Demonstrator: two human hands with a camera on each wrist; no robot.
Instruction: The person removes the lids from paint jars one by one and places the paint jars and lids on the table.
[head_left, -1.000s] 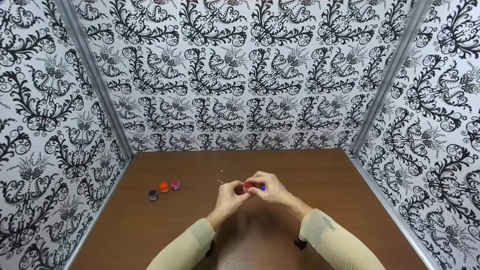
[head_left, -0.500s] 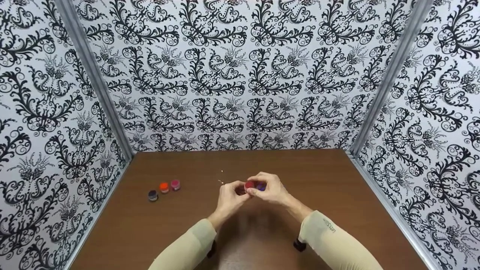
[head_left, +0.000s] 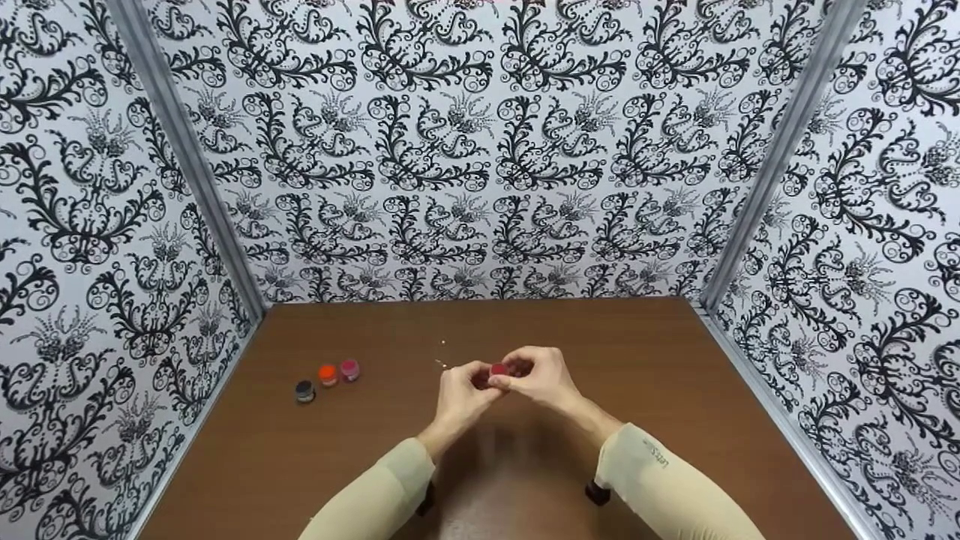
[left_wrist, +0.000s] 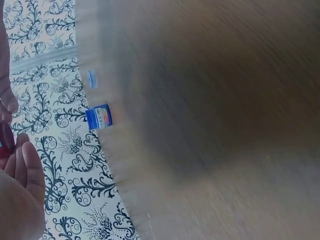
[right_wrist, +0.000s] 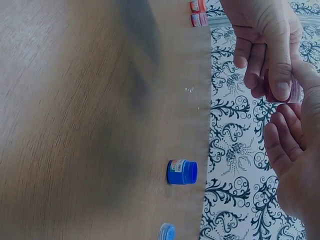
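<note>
Above the brown wood-grain worktop [head_left: 360, 330], a bare left hand [head_left: 459, 397] and a bare right hand [head_left: 546, 381] meet.
Both have a curled grip, pinching a small round red plastic jar [head_left: 499, 370] between them, raised clear of the surface; from here, the step looks like twisting it closed or undone, I can't tell which, and the next move likely calls for one hand steadying while the other turns. Nearby stands an uncapped blue plastic jar [right_wrist: 176, 172]; well to the left, a small dark jar [head_left: 304, 391], an orange jar [head_left: 328, 376] and a pink jar [head_left: 350, 370] sit close together. Smaller are a pale-blue threaded lid [right_wrist: 167, 232] and some whitish flecks [right_wrist: 189, 90].
</note>
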